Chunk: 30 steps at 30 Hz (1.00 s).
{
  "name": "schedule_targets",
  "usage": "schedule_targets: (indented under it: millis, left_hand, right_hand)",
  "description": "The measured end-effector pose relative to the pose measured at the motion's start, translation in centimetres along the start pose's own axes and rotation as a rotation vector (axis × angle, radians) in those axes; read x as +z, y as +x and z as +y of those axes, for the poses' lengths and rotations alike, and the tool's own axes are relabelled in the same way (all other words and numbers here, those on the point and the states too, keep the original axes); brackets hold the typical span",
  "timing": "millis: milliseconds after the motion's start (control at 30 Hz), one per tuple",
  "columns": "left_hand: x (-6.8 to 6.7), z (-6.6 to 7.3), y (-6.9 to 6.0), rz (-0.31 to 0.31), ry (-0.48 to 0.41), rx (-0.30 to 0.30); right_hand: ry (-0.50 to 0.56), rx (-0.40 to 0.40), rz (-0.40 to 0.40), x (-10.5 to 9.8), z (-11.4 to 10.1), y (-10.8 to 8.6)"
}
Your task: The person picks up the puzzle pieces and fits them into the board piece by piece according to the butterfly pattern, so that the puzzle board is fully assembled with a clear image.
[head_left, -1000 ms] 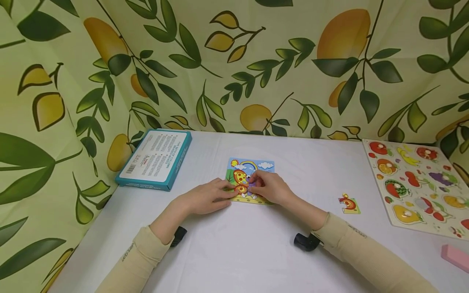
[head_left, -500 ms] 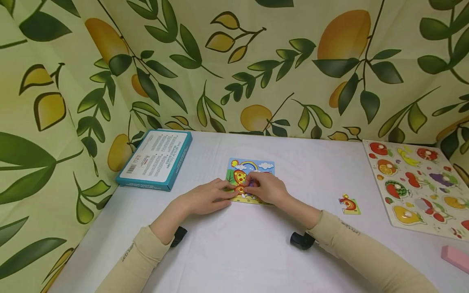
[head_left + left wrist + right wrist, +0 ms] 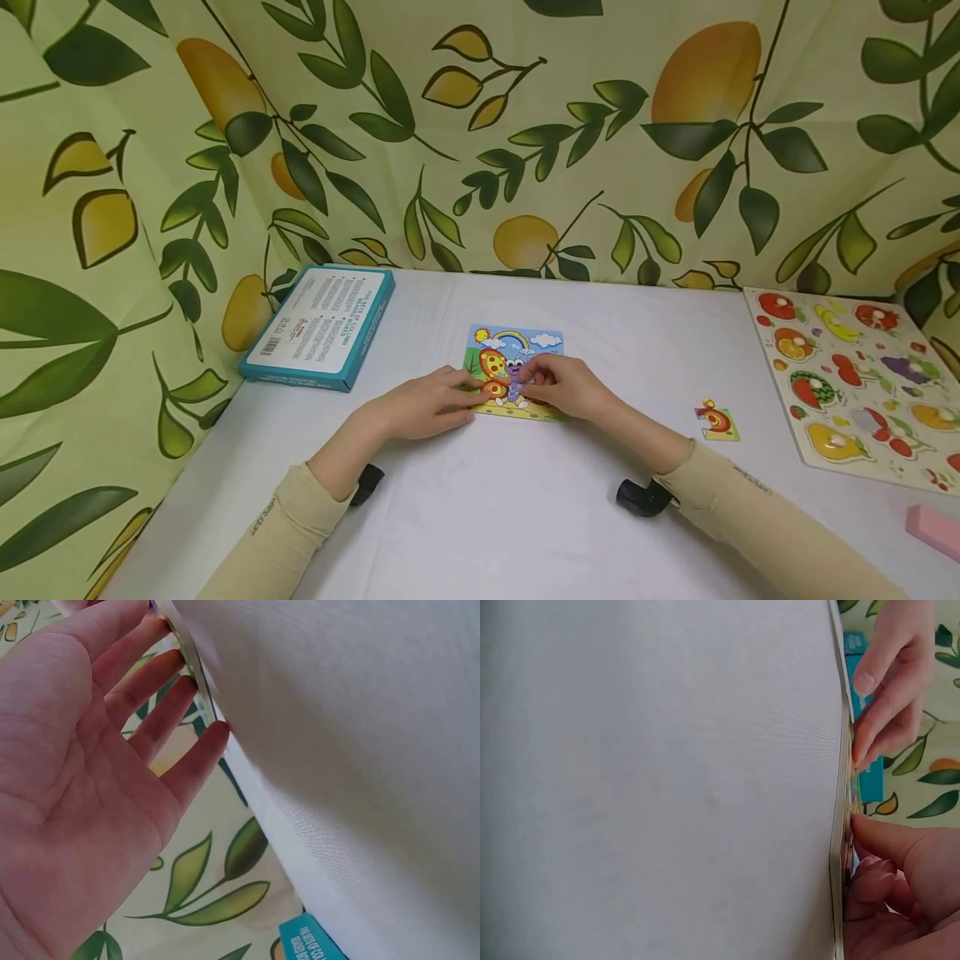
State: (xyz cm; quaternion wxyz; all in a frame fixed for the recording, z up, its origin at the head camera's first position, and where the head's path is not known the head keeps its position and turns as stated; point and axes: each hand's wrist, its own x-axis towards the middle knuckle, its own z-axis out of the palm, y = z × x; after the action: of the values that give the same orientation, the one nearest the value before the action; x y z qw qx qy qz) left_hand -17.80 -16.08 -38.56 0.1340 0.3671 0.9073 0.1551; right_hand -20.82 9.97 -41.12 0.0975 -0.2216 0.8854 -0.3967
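A small jigsaw puzzle point(image 3: 516, 339) with a rainbow, sun and purple butterfly figure lies near the middle of the white table. My left hand point(image 3: 423, 404) rests at its left side, fingertips on the orange wing and the fingers loosely extended; the left wrist view shows the bare palm of this left hand point(image 3: 90, 765). On the right part, the thumb and curled fingers of my right hand point(image 3: 570, 387) pinch at a puzzle piece beside the purple body. That piece is mostly hidden by the hand. In the right wrist view the right hand point(image 3: 900, 885) is low against the puzzle edge.
One loose puzzle piece point(image 3: 717, 422) with an orange wing lies to the right. Beyond it is a fruit peg board point(image 3: 862, 375), with a pink block point(image 3: 932, 530) nearer me. At the left stands a teal box point(image 3: 315, 327). Leaf-printed cloth point(image 3: 525, 150) hangs behind the table.
My right hand shifted left over the purple figure, then back to the right, uncovering the figure's face and body. My left hand and the loose piece stay where they were.
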Motion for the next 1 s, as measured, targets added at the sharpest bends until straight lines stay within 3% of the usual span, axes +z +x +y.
schedule_targets:
  millis: [300,500,567,700,833,1000]
  left_hand:
    - [0.1,0.3,0.1,0.009,0.056,0.026]
    - [0.3,0.6,0.6,0.013,0.062,0.077]
    - [0.3,0.7,0.8,0.012,0.041,0.102]
    - [0.4,0.9,1.0,-0.023,-0.017,0.079]
    - [0.4,1.0,1.1,-0.051,-0.051,0.033]
    - [0.6,1.1,1.3,-0.041,-0.014,0.071]
  right_hand:
    - [0.002,-0.026,0.020,-0.4,-0.1,-0.3]
    - [-0.002,-0.018,-0.021,-0.4,-0.2,-0.3]
    - [-0.005,-0.017,-0.033,-0.5,-0.2,-0.3]
    - [-0.011,-0.028,-0.066,-0.7,-0.2,-0.6]
    - [0.005,-0.027,-0.098,-2.0,0.0,-2.3]
    - [-0.027,0.029,-0.023,-6.0,1.9,-6.4]
